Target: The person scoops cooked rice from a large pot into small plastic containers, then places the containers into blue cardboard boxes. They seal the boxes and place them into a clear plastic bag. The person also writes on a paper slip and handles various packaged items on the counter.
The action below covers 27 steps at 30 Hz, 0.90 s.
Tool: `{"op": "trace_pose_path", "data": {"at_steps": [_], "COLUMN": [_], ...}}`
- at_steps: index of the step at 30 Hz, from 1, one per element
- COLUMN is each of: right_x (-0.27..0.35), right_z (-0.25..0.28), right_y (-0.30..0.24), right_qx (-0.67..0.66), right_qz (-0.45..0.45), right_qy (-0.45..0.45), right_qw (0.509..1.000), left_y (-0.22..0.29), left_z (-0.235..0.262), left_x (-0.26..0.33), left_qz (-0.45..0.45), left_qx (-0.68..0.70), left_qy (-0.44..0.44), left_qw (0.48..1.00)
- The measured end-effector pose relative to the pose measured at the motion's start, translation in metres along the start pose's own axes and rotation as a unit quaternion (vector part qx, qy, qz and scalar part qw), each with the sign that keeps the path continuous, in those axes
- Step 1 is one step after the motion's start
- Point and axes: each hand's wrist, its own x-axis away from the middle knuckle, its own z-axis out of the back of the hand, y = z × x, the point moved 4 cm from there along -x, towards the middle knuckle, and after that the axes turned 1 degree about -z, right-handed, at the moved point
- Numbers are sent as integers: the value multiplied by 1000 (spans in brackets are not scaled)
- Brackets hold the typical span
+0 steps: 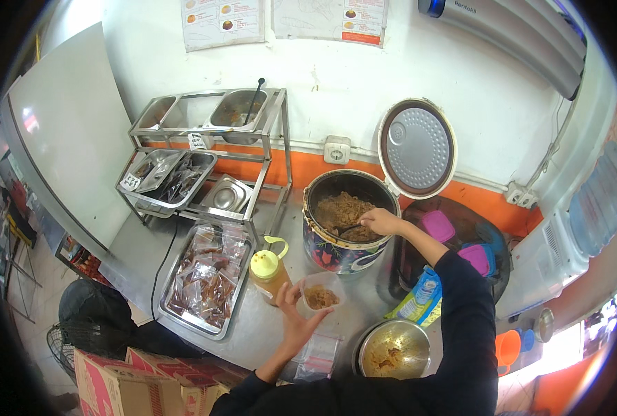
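Observation:
My left hand (pixel 297 321) grips a clear plastic tub (pixel 330 283) by its side, thumb and fingers spread around it. Some brown food (pixel 321 298) lies at the tub's bottom. Over the round cooker (pixel 346 259), a floral-patterned pot with its lid (pixel 418 148) tipped up, my right hand (pixel 383 222) pinches the handle of a dark spoon (pixel 350 227). The spoon's head is hidden in the brown shredded food (pixel 343 210) inside the cooker. Just left of the tub stands a squeeze bottle (pixel 267 267) with a yellow top, close to my left fingers.
A steel tray (pixel 218 331) of small filled plastic bags lies left of the bottle, below a metal rack (pixel 267 173) with pans. Near my body sits a steel bowl (pixel 419 353) with brown residue. A yellow-blue packet (pixel 423 295) and a dark tub (pixel 402 263) with colourful containers are at right.

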Motion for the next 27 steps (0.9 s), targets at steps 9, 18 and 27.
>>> {"op": "trace_pose_path", "data": {"at_steps": [9, 18, 27], "right_x": [10, 2, -20], "right_z": [-7, -21, -19], "right_y": [-23, -63, -9], "right_qx": [87, 160, -57], "right_qz": [-4, -47, -139], "right_qy": [116, 210, 160], "right_qw": [989, 963, 976], "left_y": [2, -4, 0], "left_z": [-5, 1, -1], "left_x": [5, 14, 0], "left_qz": [-10, -8, -6], "left_qx": [25, -4, -28], "left_qy": [16, 27, 15], "left_qw": [1000, 1000, 999]}}
